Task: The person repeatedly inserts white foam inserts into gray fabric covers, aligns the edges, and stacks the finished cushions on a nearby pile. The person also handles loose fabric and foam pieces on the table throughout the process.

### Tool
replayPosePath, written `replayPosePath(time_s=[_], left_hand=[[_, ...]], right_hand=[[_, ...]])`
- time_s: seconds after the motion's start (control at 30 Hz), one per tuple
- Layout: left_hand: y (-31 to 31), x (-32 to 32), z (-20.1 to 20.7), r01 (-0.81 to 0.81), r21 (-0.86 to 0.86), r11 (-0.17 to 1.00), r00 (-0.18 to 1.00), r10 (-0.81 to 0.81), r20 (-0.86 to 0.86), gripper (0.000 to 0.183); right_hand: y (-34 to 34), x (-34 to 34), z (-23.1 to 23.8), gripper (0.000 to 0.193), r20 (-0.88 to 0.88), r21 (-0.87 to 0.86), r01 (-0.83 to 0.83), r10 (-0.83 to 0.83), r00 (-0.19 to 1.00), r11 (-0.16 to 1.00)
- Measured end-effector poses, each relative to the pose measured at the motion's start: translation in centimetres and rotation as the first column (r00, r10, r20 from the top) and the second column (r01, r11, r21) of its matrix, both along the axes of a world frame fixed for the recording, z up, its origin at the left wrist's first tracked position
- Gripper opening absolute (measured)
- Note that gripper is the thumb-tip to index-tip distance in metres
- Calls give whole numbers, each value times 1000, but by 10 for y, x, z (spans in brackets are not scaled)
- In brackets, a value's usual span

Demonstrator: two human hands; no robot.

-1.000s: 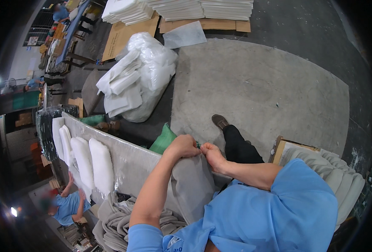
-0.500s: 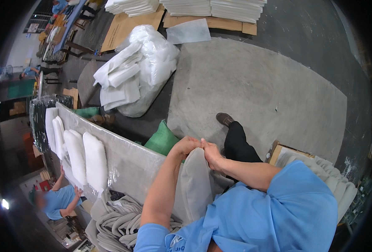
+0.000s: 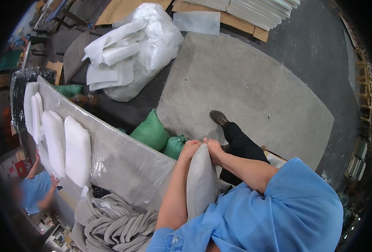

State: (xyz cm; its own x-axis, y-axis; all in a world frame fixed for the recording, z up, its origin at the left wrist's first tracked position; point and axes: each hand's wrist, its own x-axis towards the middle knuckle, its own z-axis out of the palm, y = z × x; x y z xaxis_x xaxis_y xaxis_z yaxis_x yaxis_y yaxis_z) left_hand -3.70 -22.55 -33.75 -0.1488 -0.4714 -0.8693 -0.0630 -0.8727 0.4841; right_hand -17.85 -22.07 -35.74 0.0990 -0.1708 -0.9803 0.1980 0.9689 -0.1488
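Note:
A light grey, padded cushion point(image 3: 200, 187) stands on end against my body, its narrow end pointing away from me. At that far end my left hand point(image 3: 190, 150) is closed on the fabric from the left side. My right hand point(image 3: 213, 150) grips the same end from the right, its fingers bent and partly hidden. The two hands are close together, with the cushion's tip between them. To the left of my left forearm lies a heap of grey fabric covers point(image 3: 119, 222) on the plastic-covered table.
The long table point(image 3: 119, 161) holds white cushion pads point(image 3: 77, 151); a co-worker point(image 3: 39, 191) reaches toward them. Green sacks point(image 3: 150, 132) sit beyond its edge. Farther off are a clear plastic bag point(image 3: 158, 46) with white padding, a flat grey sheet point(image 3: 244, 88) and stacked white sheets point(image 3: 261, 10).
My view has shifted, so the table and bag appear farther left and a second green sack shows. Both hands stay at the cushion's end, and the cushion's broad face has turned somewhat.

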Motion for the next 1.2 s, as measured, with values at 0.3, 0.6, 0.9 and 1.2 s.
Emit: replayPosePath(time_s=[0.3, 0.6, 0.9, 1.2], left_hand=[[47, 10, -35, -32, -101, 994, 998, 38, 57, 48], [49, -14, 4, -207, -119, 971, 951, 228, 209, 35], [45, -24, 20, -192, -202, 960, 929, 244, 278, 27], [89, -22, 83, -197, -697, 690, 575, 657, 488, 22]], right_hand=[[14, 6, -23, 18, 84, 64, -119, 114, 990, 991], [25, 3, -35, 11, 95, -26, -92, 94, 991, 995], [28, -11, -29, 5, 308, -35, -57, 65, 949, 998], [-61, -31, 91, 54, 83, -400, -735, 820, 566, 547]])
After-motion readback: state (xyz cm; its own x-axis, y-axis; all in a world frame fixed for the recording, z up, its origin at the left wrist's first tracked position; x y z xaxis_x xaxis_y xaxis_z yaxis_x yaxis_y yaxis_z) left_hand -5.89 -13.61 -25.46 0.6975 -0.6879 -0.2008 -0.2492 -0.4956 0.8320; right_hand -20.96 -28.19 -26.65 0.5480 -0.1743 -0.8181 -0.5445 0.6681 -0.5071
